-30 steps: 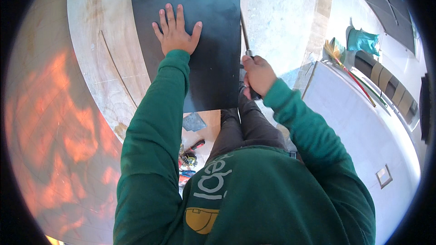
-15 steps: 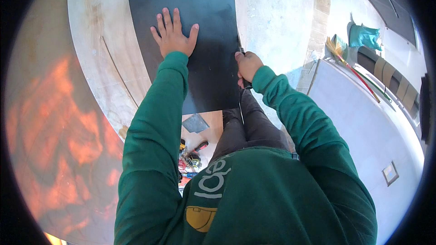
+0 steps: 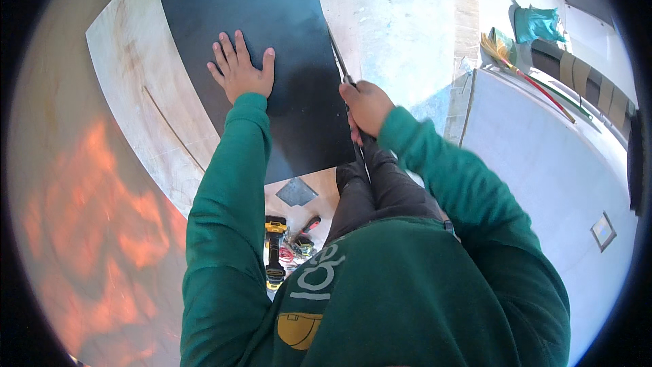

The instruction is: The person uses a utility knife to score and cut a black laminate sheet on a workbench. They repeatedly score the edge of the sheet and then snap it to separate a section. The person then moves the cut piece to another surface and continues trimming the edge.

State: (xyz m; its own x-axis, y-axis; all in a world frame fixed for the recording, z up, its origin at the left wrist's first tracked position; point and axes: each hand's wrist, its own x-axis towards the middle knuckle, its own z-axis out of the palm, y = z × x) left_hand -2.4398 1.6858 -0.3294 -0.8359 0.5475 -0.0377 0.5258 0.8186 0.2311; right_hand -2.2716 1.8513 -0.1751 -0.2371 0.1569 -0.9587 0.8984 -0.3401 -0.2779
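Observation:
A flat black panel (image 3: 285, 122) lies in front of me on a pale wooden board. My left hand (image 3: 244, 76) presses flat on it, fingers spread. Just off the panel's right edge, my right hand (image 3: 370, 107) is closed round the dark handle of what looks like a narrow-bladed hand saw (image 3: 338, 54). Its thin blade points away from me, along that edge. Whether the blade touches the panel I cannot tell. My fingers hide most of the handle. The panel's near edge reaches close to my legs (image 3: 370, 190).
Below the panel lie a yellow-black cordless drill (image 3: 274, 251), a red-handled tool (image 3: 311, 224) and a grey square piece (image 3: 296, 191). A thin strip (image 3: 170, 126) rests on the wooden board (image 3: 129, 61). At right, a brush (image 3: 499, 51) lies on a white ledge (image 3: 543, 136).
The view has shifted, so the panel appears farther left and turned slightly. My right hand and the saw now tilt outward, with more blade showing. My left hand stays flat on the panel.

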